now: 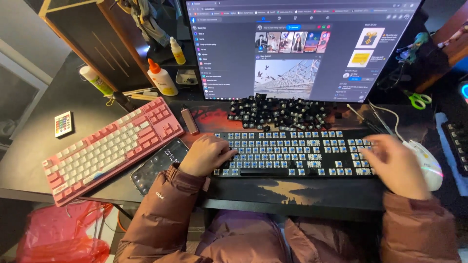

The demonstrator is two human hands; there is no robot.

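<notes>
A black keyboard (pixel 292 153) with its keycaps off shows rows of blue switches on the desk in front of me. My left hand (pixel 207 155) rests on its left end, fingers curled onto the switches. At the keyboard's right end my right hand (pixel 397 165) hovers, blurred, fingers spread, holding nothing I can see. A heap of loose black keycaps (pixel 280 112) lies just behind the keyboard, under the monitor (pixel 302 48).
A pink and white keyboard (pixel 109 146) lies angled at the left, a phone (pixel 158 165) beside it. A white mouse (pixel 429 163) sits right of my right hand. Glue bottles (pixel 162 78), a small remote (pixel 63 123), green scissors (pixel 419 100) and a red bag (pixel 63 234) are around.
</notes>
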